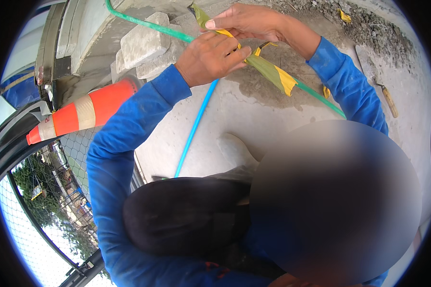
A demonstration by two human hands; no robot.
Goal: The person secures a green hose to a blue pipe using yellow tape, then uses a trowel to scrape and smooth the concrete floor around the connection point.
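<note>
At the top middle, both my hands are closed around a green hose [151,27] and a strip of yellow-and-dark barrier tape [275,74]. My left hand [210,56] grips the hose, with the tape lying along it beyond the fingers. Just above and to the right, my right hand [254,23] pinches the strip between thumb and fingers; one end of it sticks up past the thumb. The hose reappears right of the tape and slants toward my right sleeve. A thin blue pipe [195,126] runs from beneath my left hand toward my knee.
An orange cone with white bands [85,112] lies at the left beside chain-link fencing [75,158]. Rough concrete blocks [145,40] sit behind my left hand. A trowel [389,101] rests on the concrete at the right, near gravel [388,39]. A blurred patch covers the lower right.
</note>
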